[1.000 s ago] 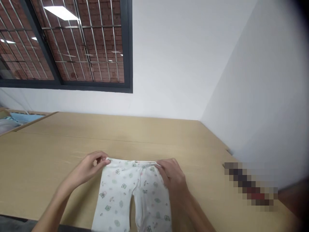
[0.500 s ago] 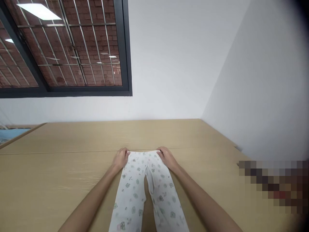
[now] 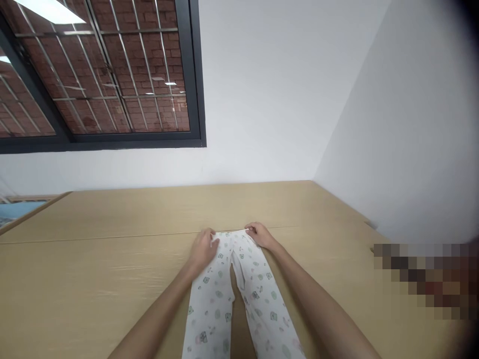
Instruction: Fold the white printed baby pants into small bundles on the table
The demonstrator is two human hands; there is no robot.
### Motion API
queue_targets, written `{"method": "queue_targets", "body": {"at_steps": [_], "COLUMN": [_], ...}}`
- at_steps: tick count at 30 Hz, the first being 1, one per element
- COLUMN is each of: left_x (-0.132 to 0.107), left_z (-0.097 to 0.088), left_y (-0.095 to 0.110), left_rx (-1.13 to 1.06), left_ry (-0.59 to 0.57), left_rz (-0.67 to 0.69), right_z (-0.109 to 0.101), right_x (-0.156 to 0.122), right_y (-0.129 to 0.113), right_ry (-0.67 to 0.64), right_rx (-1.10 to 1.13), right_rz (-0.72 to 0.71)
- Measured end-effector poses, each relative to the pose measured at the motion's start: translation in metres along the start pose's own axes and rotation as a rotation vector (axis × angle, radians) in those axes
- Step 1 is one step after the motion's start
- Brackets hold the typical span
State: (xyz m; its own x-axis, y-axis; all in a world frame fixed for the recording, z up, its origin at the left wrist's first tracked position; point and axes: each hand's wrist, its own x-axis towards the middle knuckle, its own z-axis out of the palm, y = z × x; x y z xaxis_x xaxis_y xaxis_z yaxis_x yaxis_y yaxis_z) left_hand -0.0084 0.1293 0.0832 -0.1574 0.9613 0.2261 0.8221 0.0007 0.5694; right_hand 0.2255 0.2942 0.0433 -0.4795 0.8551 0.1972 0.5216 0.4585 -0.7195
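White pants (image 3: 213, 294) with a small green, grey and pink print lie on the wooden table, waistband at the far end and legs toward me. My left hand (image 3: 203, 251) is at the left corner of the waistband, thumb and fingers closed on the fabric and a little blurred. At the opposite corner, my right hand (image 3: 260, 235) pinches the waistband edge between thumb and curled fingers. Between the hands the waistband runs nearly straight. The two legs spread apart, with bare wood showing between them, and their lower ends fall outside the view.
The light wooden table (image 3: 112, 209) reaches back to a white wall (image 3: 262, 99). A dark-framed barred window (image 3: 130, 139) is at the upper left. Something light blue (image 3: 22, 209) lies beyond the table's left edge. A pixelated patch (image 3: 430, 279) covers the right side.
My left hand has shifted right, closer to my right hand, and its fingers have curled. The pants sit slightly farther right in view, and the camera has tilted a little.
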Motion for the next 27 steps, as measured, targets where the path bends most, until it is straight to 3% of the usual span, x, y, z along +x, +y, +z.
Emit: {"method": "queue_targets", "body": {"at_steps": [5,9,14,18,27], "left_x": [-0.068,-0.112,-0.133,-0.142,-0.169], "left_z": [0.023,0.054,0.078,0.08,0.086], "left_y": [0.094,0.135,0.15,0.161,0.175], "left_rx": [-0.066,0.037,0.164,0.206,0.252], "left_ry": [-0.309,-0.553,-0.653,-0.639,-0.544], "left_rz": [0.26,0.456,0.378,0.308,0.307], "right_z": [-0.002,-0.004,-0.003,0.002,0.012], "right_x": [0.002,0.005,0.004,0.002,0.005], "right_y": [0.006,0.01,0.015,0.015,0.021], "right_ry": [-0.022,-0.054,-0.057,-0.024,0.079], "right_rx": [0.119,0.204,0.242,0.216,0.118], "right_rz": [0.079,0.102,0.074,0.051,0.019]}}
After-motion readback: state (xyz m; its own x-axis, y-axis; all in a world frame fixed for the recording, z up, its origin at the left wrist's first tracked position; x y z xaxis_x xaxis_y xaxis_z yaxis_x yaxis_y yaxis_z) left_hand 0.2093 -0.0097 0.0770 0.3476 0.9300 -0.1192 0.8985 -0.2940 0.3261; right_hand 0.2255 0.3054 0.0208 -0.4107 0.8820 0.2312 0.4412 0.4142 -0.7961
